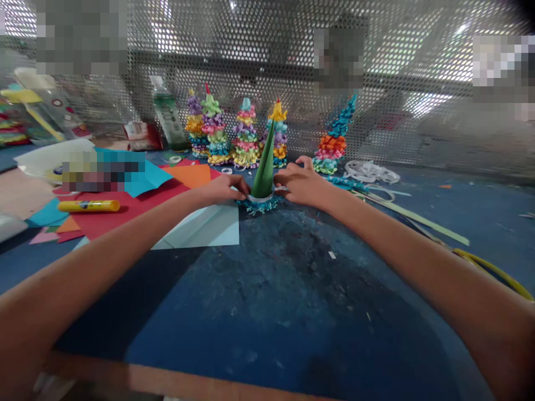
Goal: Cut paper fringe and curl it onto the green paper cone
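Left hand [221, 189] at nine o'clock, right hand [301, 186] at three, pinch white paper [259, 197] around a tall green paper cone [263, 167].

This is a paper-craft workspace, set up on a worn, scuffed blue surface [267, 289] with a perforated metal screen [418, 55] behind it. At twelve o'clock, tiered paper-curl trees [245, 133] stand around a green paper cone [263, 167]. A plastic bottle [167, 114] stands at eleven o'clock. Coloured paper sheets [129, 203] and a yellow glue stick [88, 206] lie at ten o'clock, and loose paper strips [418, 220] at three o'clock.
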Demonstrator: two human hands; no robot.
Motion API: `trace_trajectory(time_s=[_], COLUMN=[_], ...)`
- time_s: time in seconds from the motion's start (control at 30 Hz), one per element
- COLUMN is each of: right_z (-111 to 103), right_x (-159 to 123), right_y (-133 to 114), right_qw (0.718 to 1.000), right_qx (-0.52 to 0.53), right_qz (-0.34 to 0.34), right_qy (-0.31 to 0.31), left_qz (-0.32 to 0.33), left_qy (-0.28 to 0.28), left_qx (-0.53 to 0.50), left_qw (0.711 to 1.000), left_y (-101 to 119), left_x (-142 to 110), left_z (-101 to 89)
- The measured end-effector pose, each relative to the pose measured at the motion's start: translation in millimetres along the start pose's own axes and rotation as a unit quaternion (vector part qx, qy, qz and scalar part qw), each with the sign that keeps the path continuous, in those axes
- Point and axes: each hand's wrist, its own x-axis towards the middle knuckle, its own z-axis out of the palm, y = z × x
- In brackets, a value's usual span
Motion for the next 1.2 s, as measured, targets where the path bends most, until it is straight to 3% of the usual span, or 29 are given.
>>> trace_trajectory(time_s=[0.6, 0.77, 0.97, 1.2], right_z=[12.4, 11.8, 8.1, 9.5], right_x=[2.6, 0.0, -0.3, 1.9], right_y=[-1.0, -3.2, -8.1, -14.3], right_qw=[0.998, 0.996, 0.996, 0.996], right_qx=[0.062, 0.079, 0.081, 0.078], right_qz=[0.023, 0.028, 0.031, 0.033], right_qy=[-0.015, -0.014, -0.011, -0.013], left_qz=[0.019, 0.038, 0.045, 0.06], left_qy=[-0.009, 0.046, 0.169, 0.229], left_qx=[-0.011, 0.0, 0.03, 0.04], left_qw=[1.0, 0.998, 0.984, 0.971], left_y=[-25.3, -24.6, -24.1, -16.5], left_x=[15.4, 18.2, 16.2, 10.2], left_z=[12.3, 21.9, 26.3, 27.1])
